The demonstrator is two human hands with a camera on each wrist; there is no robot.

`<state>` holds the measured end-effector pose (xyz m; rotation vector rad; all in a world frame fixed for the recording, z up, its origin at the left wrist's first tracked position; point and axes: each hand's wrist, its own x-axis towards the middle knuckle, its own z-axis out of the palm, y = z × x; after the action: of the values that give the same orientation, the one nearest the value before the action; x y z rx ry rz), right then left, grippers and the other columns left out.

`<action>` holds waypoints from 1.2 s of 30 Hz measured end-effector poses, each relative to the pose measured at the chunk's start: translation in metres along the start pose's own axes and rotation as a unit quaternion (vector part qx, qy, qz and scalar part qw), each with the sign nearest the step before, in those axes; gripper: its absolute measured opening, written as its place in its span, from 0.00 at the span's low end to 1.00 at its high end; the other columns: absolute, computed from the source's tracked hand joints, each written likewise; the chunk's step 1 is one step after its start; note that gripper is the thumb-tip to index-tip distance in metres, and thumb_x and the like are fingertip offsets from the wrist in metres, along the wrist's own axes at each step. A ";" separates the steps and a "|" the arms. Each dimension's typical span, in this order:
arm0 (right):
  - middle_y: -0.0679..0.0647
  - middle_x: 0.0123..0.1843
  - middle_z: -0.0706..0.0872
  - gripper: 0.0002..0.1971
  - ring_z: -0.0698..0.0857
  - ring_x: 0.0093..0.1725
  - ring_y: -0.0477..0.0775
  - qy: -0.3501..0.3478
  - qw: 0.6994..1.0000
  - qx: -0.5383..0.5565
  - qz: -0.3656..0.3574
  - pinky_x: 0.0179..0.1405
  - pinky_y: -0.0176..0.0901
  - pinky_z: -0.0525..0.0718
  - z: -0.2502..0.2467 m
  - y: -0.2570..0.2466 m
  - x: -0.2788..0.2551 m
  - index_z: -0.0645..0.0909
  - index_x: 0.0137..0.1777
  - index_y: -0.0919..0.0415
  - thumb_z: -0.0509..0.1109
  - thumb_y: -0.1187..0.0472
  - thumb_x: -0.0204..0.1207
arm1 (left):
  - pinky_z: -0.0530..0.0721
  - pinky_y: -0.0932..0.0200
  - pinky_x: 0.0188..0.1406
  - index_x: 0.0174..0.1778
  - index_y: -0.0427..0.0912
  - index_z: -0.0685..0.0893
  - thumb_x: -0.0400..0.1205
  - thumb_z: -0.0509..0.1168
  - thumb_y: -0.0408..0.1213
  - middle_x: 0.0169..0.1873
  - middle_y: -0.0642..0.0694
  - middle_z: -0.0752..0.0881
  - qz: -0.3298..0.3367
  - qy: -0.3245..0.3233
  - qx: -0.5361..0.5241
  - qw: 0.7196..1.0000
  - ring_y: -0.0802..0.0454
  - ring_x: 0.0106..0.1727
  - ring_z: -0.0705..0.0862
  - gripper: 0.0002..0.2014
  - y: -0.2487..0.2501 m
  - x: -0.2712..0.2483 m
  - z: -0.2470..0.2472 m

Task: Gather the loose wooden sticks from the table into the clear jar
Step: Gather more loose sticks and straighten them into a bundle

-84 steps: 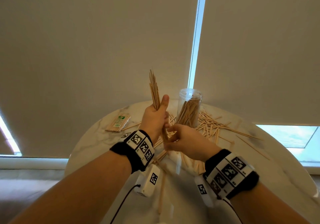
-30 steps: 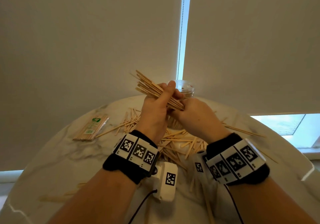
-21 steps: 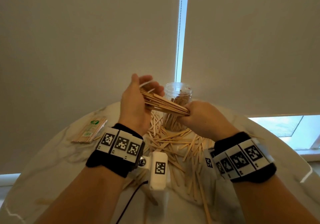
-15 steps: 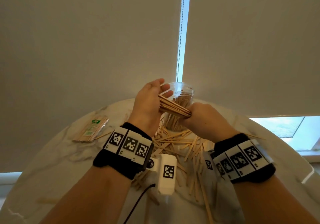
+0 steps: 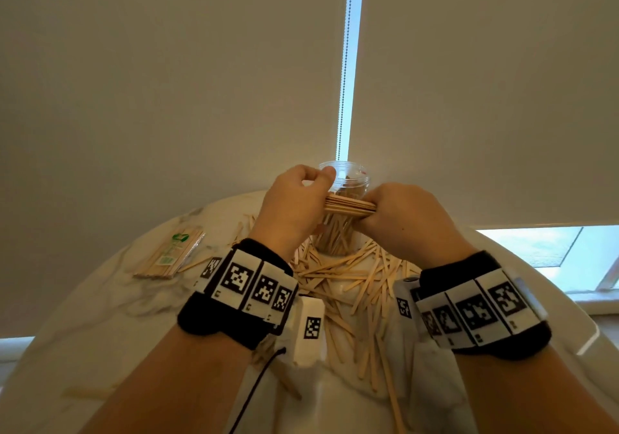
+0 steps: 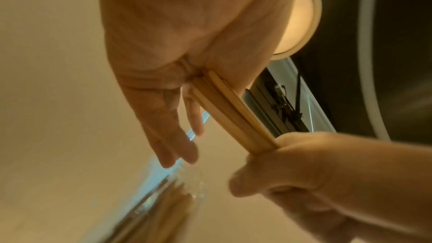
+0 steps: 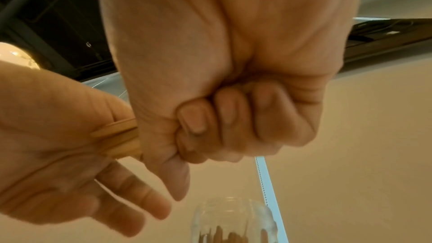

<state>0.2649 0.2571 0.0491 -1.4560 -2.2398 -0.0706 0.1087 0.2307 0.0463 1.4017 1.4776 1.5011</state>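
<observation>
R hand (image 5: 407, 221): 1, fist closed tight round one end of stick bundle (image 5: 348, 206); curled fingers (image 7: 224, 117) plain in R wrist view. Bundle lies roughly level between the two hands, in front of the jar's upper part.

L hand (image 5: 294, 205): 1, palm set against the bundle's other end; fingers (image 6: 177, 147) extended and loose in L wrist view, not wrapped round the sticks. Head view shows thumb and fingertips meeting near the jar rim.

Stick bundle: 1, flat wooden sticks pressed together; exact count cannot be told, several at least.

Clear jar (image 5: 348, 179): 1, upright on table (image 5: 100, 316), behind the hands, lid off, part filled w/ sticks standing on end.

Loose sticks (image 5: 361, 286): many, too tangled to count, scattered on table around jar base and toward the wrists.

Wrapped stick pack (image 5: 170, 252): 1, green label, lying flat at table's L side, well apart from jar.

Wristbands (image 5: 248, 283): 2, black w/ printed marker squares, one per wrist.
</observation>
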 end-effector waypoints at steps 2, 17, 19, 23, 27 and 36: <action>0.47 0.29 0.83 0.07 0.82 0.30 0.47 -0.005 1.000 0.007 0.002 0.26 0.39 0.72 -0.002 0.000 0.000 0.88 0.44 0.46 0.69 0.49 0.77 | 0.86 0.61 0.26 0.51 0.46 0.87 0.83 0.63 0.59 0.41 0.47 0.90 0.021 0.009 0.065 0.998 0.53 0.35 0.90 0.19 -0.003 0.001 -0.005; 0.48 0.32 0.83 0.10 0.83 0.31 0.51 0.011 0.999 0.012 0.032 0.29 0.40 0.76 0.010 -0.010 0.001 0.88 0.46 0.51 0.69 0.47 0.75 | 0.90 0.47 0.40 0.40 0.46 0.83 0.80 0.65 0.63 0.33 0.49 0.91 0.104 0.055 0.122 0.985 0.56 0.29 0.87 0.21 -0.007 0.002 0.001; 0.47 0.33 0.85 0.10 0.83 0.33 0.49 0.023 0.999 0.022 0.015 0.28 0.39 0.75 0.006 -0.010 -0.002 0.89 0.51 0.49 0.72 0.48 0.75 | 0.87 0.51 0.35 0.34 0.43 0.83 0.82 0.65 0.59 0.26 0.47 0.90 0.092 0.052 0.121 0.987 0.58 0.21 0.82 0.22 -0.010 0.002 0.002; 0.46 0.39 0.87 0.14 0.84 0.37 0.47 0.013 0.996 0.074 -0.052 0.31 0.36 0.73 0.005 -0.013 -0.002 0.87 0.52 0.48 0.77 0.42 0.72 | 0.81 0.52 0.29 0.32 0.42 0.81 0.80 0.68 0.54 0.24 0.43 0.88 0.049 0.070 0.065 0.994 0.51 0.21 0.80 0.19 -0.020 0.010 -0.002; 0.47 0.33 0.84 0.26 0.81 0.31 0.45 0.031 0.993 0.090 -0.074 0.30 0.40 0.78 0.005 -0.017 -0.001 0.81 0.42 0.50 0.67 0.25 0.70 | 0.78 0.56 0.27 0.31 0.41 0.79 0.80 0.69 0.49 0.22 0.45 0.83 0.021 0.114 0.007 0.993 0.49 0.20 0.78 0.18 -0.026 0.018 -0.011; 0.49 0.21 0.76 0.33 0.77 0.24 0.48 0.077 0.994 0.065 0.048 0.26 0.40 0.66 0.005 0.004 0.002 0.83 0.28 0.52 0.53 0.31 0.82 | 0.75 0.62 0.19 0.49 0.39 0.87 0.88 0.58 0.54 0.32 0.41 0.91 -0.060 0.016 -0.055 0.997 0.57 0.21 0.78 0.22 -0.027 0.008 0.011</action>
<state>0.2662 0.2622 0.0448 -1.4352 -2.0111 -0.0063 0.1104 0.2466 0.0208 1.2085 1.4487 1.5115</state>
